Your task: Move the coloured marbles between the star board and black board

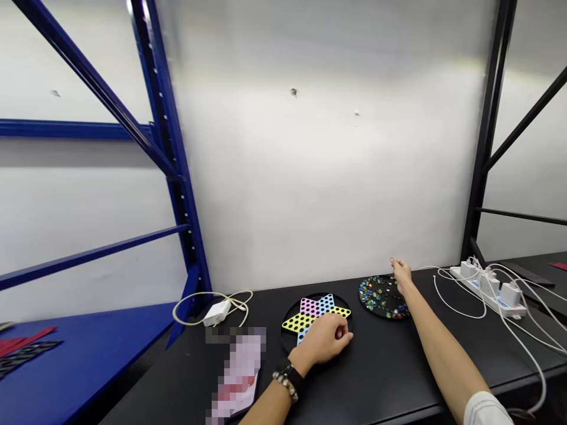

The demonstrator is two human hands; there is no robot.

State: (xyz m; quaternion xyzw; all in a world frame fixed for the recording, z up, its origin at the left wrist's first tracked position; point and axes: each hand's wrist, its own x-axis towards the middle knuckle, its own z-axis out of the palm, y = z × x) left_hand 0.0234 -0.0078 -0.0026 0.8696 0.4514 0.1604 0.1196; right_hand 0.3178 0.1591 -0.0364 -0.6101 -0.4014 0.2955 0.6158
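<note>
Forearms come up from the bottom edge: the left forearm (266,407) wears a black watch (292,376) and a beaded bracelet (284,385), and the right forearm (443,354) ends in a white sleeve (485,410). At about 12 o'clock, the left hand (323,340) sits curled low over the near edge of a star-shaped Chinese checkers board (315,316), its fingers narrowed toward the round black base; whether they grip anything, I cannot tell. The board has pink, blue and yellow points with black holes. At about 1 o'clock, the right hand (401,277) hangs just over the far rim of a round black tray (383,297) holding many multicoloured glass marbles (376,295), its fingertips (392,261) drawn narrow, with nothing visible between them. Both lie on a black tabletop (376,383). Beside the left forearm is a pixelated flat item (239,372), too blurred to name. A white charger with a coiled cable (217,313) sits at 11 o'clock, and a white power strip (487,287) with plugged-in adapters lies at 2 o'clock — blue shelving (170,177) stands at 10 o'clock, a black rack (487,130) at 2.
</note>
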